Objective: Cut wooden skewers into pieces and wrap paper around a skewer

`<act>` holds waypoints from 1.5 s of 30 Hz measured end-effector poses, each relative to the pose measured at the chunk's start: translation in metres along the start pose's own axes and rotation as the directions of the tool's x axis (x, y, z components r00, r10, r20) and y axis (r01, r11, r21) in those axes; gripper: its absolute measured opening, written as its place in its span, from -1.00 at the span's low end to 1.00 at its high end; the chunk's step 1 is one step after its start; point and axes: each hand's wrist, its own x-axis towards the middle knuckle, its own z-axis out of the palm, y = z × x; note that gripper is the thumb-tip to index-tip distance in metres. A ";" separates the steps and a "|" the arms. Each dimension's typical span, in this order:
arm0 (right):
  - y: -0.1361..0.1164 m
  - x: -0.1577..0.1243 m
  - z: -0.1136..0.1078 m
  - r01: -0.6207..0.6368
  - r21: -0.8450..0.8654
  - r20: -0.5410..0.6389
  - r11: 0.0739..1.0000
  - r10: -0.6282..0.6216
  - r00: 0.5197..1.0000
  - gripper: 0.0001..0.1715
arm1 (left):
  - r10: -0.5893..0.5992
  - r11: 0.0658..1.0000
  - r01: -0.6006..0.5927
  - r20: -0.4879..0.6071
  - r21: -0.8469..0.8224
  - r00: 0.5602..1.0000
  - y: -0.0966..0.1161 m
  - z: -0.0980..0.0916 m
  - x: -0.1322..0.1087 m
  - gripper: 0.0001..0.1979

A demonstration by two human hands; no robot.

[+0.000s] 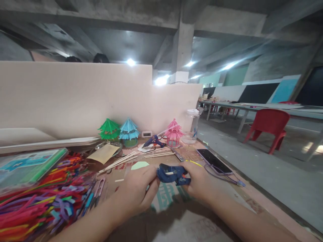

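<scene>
The dark-blue, curved, plastic-looking tool, its long axis running roughly nine to three o'clock, lies about three o'clock from the left hand and nine from the right hand, both grasping it, equally near.

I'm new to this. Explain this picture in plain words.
There is no machine here: a person works bare-handed, filmed by one head-worn camera looking forward and down. The left hand and right hand both hold a dark blue tool; its exact kind is hard to tell. Beyond it, on the cardboard-covered table, are wooden sticks, a glue gun, and a green model, a blue model and a pink model with tiered roofs. Colourful strips lie to the left, a phone to the right.
</scene>
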 end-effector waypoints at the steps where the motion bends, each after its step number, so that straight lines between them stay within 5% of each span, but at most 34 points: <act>1: 0.000 0.000 0.001 0.000 0.008 -0.001 1.000 0.000 1.000 -0.74 | 0.009 1.000 -0.009 -0.004 -0.019 1.000 0.000 0.001 -0.001 -0.83; 15: 0.000 0.000 0.000 0.150 -0.026 -0.123 0.988 -0.152 0.981 -0.70 | 0.167 0.981 -0.167 -0.007 -0.097 0.986 -0.004 0.001 -0.003 -0.82; 28: 0.006 0.007 -0.008 0.175 -0.123 -0.215 0.977 -0.199 0.956 -0.69 | 0.116 0.979 -0.110 0.023 -0.173 0.993 -0.007 -0.005 0.001 -0.84; 39: 0.004 0.009 -0.022 0.251 -0.146 -0.211 0.957 -0.278 0.937 -0.72 | 0.179 0.972 -0.177 -0.002 -0.152 0.984 -0.004 -0.008 0.002 -0.81; 43: 0.001 0.011 -0.027 0.280 -0.148 -0.242 0.948 -0.310 0.919 -0.71 | 0.105 0.968 -0.103 -0.004 -0.229 0.994 0.002 -0.009 0.000 -0.88; 45: 0.000 0.012 -0.029 0.288 -0.169 -0.244 0.943 -0.323 0.914 -0.74 | 0.061 0.964 -0.064 -0.019 -0.258 0.998 0.005 -0.010 -0.001 -0.74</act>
